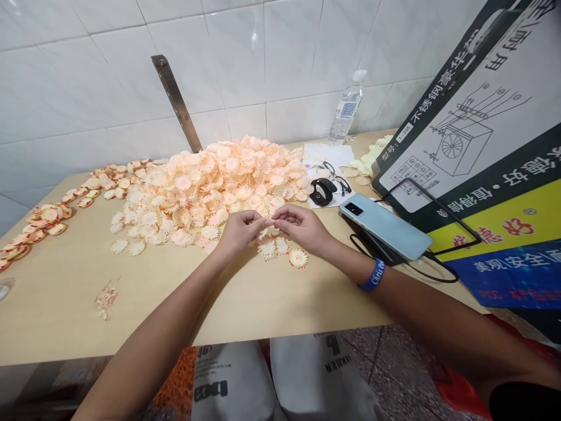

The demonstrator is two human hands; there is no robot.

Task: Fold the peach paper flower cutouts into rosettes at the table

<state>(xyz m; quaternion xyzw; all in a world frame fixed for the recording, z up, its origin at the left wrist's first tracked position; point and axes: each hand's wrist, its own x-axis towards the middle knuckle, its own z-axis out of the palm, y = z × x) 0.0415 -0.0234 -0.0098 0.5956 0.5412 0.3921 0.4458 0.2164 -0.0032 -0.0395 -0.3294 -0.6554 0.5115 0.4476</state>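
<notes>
My left hand (pixel 240 233) and my right hand (pixel 304 229) meet fingertip to fingertip at the front edge of a big pile of pale pink and cream flower-shaped pieces (pixel 223 175). Both are closed in a pinch. What sits between the fingertips is too small and covered to make out. Just below my fingers lie a few white flower pieces (pixel 268 250). One flower piece with a pinkish-red edge (pixel 298 258) rests on the table beside my right hand.
Stacked red-edged yellow pieces (pixel 48 219) line the left side, with small scraps (pixel 105 299) nearer. At right are a water bottle (pixel 347 108), glasses (pixel 342 184), a black watch-like band (pixel 321 192), a blue phone (pixel 388 225) with a cable, and a large printed box (pixel 464 140).
</notes>
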